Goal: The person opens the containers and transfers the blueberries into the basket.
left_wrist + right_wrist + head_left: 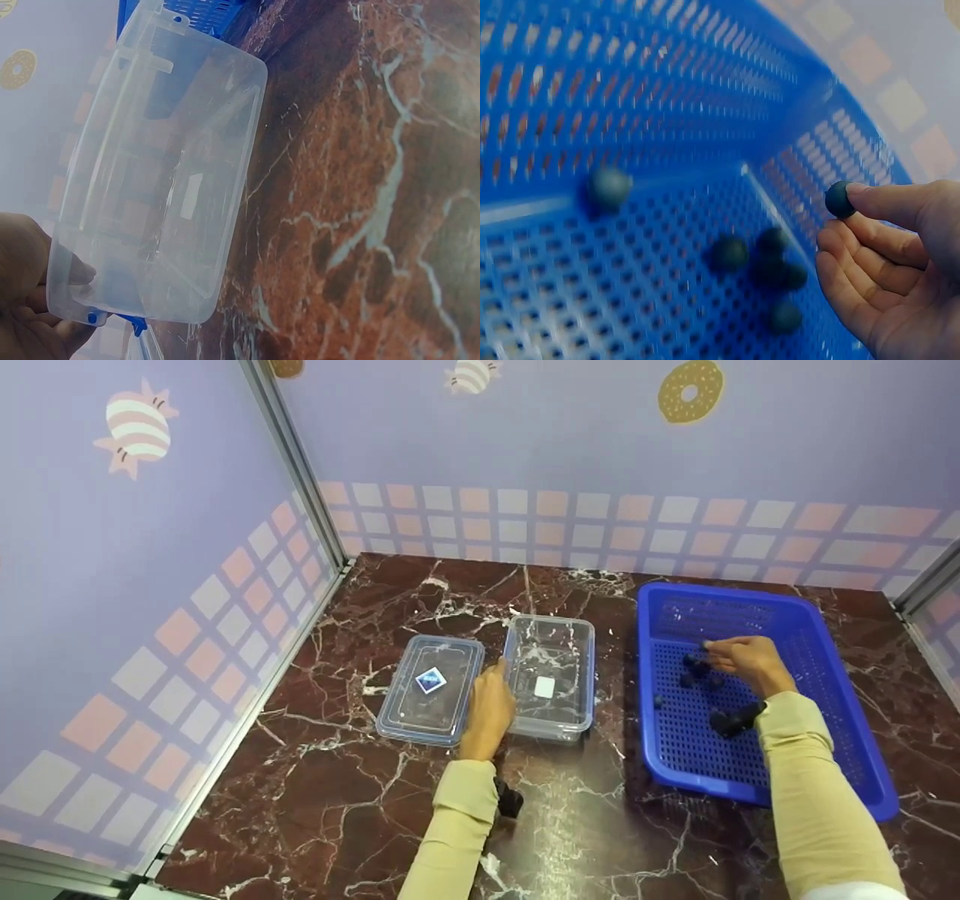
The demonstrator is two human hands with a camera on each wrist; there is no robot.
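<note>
A clear plastic container (pixel 551 679) stands mid-table with nothing in it. My left hand (pixel 495 682) grips its left wall near the rim. In the left wrist view the fingers (pixel 34 300) press on that wall of the container (pixel 157 187). Its clear lid (pixel 431 690) lies flat just left of the hand. At the right, my right hand (pixel 731 654) is inside a blue perforated basket (pixel 840 690). It pinches a small dark ball (pixel 838 199) at its fingertips (pixel 870 199). Several more dark balls (pixel 727 253) lie loose on the basket floor (pixel 592 300).
Purple patterned walls close the marble table (pixel 360 802) on the left, back and right. The basket sits near the right wall. A black wrist camera (pixel 510 799) is strapped under each forearm.
</note>
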